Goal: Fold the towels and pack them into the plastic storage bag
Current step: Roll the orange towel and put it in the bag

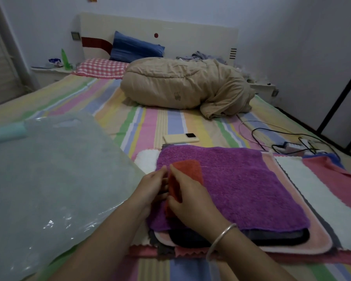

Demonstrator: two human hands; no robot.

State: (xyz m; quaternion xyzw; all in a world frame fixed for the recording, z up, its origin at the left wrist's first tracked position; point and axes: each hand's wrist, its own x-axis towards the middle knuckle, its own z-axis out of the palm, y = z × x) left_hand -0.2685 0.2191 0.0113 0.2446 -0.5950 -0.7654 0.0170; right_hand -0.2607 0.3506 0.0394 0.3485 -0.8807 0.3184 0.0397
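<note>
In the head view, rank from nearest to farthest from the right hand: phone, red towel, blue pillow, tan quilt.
From the right hand:
1. Red towel, in its grip.
2. Phone, just beyond the towel pile.
3. Tan quilt, mid-bed.
4. Blue pillow, at the headboard.

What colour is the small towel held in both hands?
Orange-red small towel, over the purple towel; head view.

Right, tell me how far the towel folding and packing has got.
Early stage. One pale green rolled towel already lies inside the clear plastic storage bag. In hand: the left hand and right hand are folding a small orange-red towel. Left: the purple terry towel and the flat stack of pink, white and dark towels under it.
</note>
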